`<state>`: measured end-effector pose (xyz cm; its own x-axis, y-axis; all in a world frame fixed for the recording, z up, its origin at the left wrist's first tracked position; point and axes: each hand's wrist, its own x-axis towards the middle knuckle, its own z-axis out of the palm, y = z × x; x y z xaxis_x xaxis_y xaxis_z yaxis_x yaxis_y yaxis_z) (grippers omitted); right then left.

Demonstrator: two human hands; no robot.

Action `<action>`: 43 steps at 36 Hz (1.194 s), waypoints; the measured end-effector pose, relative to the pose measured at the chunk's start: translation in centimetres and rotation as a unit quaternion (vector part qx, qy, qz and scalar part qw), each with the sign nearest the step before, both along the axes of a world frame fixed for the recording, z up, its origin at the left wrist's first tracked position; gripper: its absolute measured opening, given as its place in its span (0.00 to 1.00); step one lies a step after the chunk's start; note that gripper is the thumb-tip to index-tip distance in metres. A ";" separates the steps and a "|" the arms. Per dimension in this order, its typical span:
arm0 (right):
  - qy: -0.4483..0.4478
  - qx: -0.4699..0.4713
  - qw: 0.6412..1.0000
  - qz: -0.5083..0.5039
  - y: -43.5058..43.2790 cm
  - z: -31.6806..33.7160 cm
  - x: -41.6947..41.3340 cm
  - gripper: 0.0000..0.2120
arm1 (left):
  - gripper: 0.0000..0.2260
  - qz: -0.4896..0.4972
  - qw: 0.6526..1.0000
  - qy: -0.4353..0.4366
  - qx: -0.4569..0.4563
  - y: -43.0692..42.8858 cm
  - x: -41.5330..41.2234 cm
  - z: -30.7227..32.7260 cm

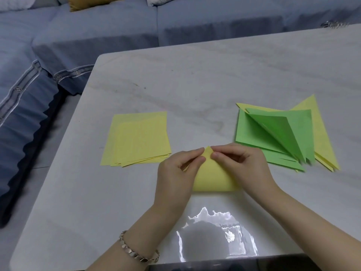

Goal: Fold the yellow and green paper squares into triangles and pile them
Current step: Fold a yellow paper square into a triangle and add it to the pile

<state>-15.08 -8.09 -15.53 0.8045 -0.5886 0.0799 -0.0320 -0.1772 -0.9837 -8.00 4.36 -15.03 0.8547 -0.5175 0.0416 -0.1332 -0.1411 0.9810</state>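
Centrally, yellow sheet (213, 178) between left hand (175, 173), right hand (240, 163); top corner pinched.

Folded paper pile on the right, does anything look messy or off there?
Yes. The pile of folded green and yellow paper triangles is untidy: the top green paper triangle has sprung partly open, its flap lifted, and the points beneath fan out instead of lining up.
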 end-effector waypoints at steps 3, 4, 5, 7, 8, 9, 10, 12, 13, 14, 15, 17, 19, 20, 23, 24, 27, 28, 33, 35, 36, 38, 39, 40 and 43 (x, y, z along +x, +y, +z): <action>-0.001 0.003 1.000 -0.004 -0.1 0.1 0.1 0.12 | 0.14 -0.004 1.000 -0.005 -0.002 -0.1 0.0 0.2; 0.001 0.004 1.000 -0.005 -0.1 0.1 0.1 0.12 | 0.14 -0.005 1.000 -0.005 -0.002 -0.1 0.0 0.3; 0.004 0.002 1.000 -0.005 -0.2 0.1 0.2 0.12 | 0.14 -0.005 1.000 -0.004 -0.001 -0.1 0.1 0.3; 0.018 -0.008 1.000 -0.003 -0.4 0.0 0.4 0.11 | 0.14 -0.006 1.000 0.003 0.002 -0.2 0.1 0.1; 0.031 -0.013 0.999 -0.002 -0.5 -0.1 0.5 0.10 | 0.14 -0.009 1.000 0.007 0.006 -0.2 0.2 0.0; 0.047 -0.022 0.999 0.000 -0.6 -0.4 0.7 0.10 | 0.14 -0.015 1.000 0.007 0.015 -0.3 0.4 -0.2; 0.067 -0.041 0.997 0.003 -0.7 -0.7 0.9 0.10 | 0.13 -0.019 0.999 0.004 0.030 -0.4 0.6 -0.6; 0.113 -0.092 0.989 0.019 -0.9 -1.8 1.2 0.09 | 0.10 -0.029 0.997 -0.005 0.077 -0.6 0.9 -1.6; 0.134 -0.115 0.984 0.030 -0.9 -2.4 1.3 0.07 | 0.08 -0.038 0.994 -0.013 0.104 -0.7 1.1 -2.2; 0.154 -0.137 0.978 0.042 -0.9 -2.9 1.4 0.04 | 0.07 -0.049 0.990 -0.026 0.130 -0.8 1.2 -2.8; 0.170 -0.165 0.970 0.051 -0.9 -3.5 1.4 0.03 | 0.08 -0.062 0.985 -0.045 0.157 -0.8 1.4 -3.3; 0.188 -0.227 0.954 0.062 -0.9 -4.4 1.6 0.04 | 0.10 -0.093 0.969 -0.103 0.206 -0.8 1.7 -4.3; 0.186 -0.258 0.946 0.059 -0.8 -4.8 1.7 0.05 | 0.11 -0.117 0.950 -0.169 0.234 -0.6 1.9 -4.8; 0.186 -0.264 0.945 0.056 -0.8 -4.9 1.8 0.05 | 0.12 -0.127 0.940 -0.205 0.239 -0.5 1.9 -5.0; 0.195 -0.280 0.939 0.051 -0.8 -5.2 1.8 0.06 | 0.15 -0.163 0.901 -0.324 0.235 -0.2 1.7 -5.3; 0.196 -0.282 0.938 0.053 -0.9 -5.1 1.8 0.06 | 0.15 -0.183 0.890 -0.356 0.219 -0.1 1.6 -5.4; 0.199 -0.277 0.938 0.056 -1.1 -5.0 1.9 0.05 | 0.13 -0.224 0.862 -0.409 0.196 0.4 1.5 -5.9; 0.203 -0.274 0.938 0.059 -1.1 -4.9 2.0 0.05 | 0.13 -0.222 0.855 -0.422 0.203 0.7 1.6 -6.4; 0.223 -0.253 0.939 0.070 -1.4 -4.4 2.4 0.04 | 0.19 -0.272 0.832 -0.442 0.197 2.1 2.0 -8.4; 0.227 -0.252 0.938 0.071 -1.5 -4.3 2.4 0.04 | 0.22 -0.298 0.820 -0.453 0.185 2.3 2.1 -8.3; 0.229 -0.253 0.937 0.072 -1.5 -4.3 2.4 0.04 | 0.23 -0.305 0.816 -0.459 0.175 2.4 2.1 -8.2; 0.228 -0.257 0.937 0.070 -1.5 -4.3 2.3 0.04 | 0.28 -0.311 0.807 -0.474 0.162 2.6 2.0 -8.0; 0.225 -0.258 0.937 0.068 -1.4 -4.4 2.3 0.04 | 0.31 -0.316 0.800 -0.484 0.161 2.8 2.0 -8.0; 0.222 -0.261 0.937 0.065 -1.4 -4.5 2.3 0.04 | 0.34 -0.320 0.792 -0.493 0.165 2.9 1.9 -8.0; 0.209 -0.275 0.937 0.058 -1.3 -5.0 2.1 0.04 | 0.35 -0.319 0.774 -0.519 0.174 3.5 1.8 -8.0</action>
<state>-13.01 -9.36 -20.49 0.8896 -0.4566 0.0096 -0.3421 -0.6801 -0.6484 -6.23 7.83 -23.00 0.0206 -0.9547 0.2968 -0.9753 0.0462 0.2162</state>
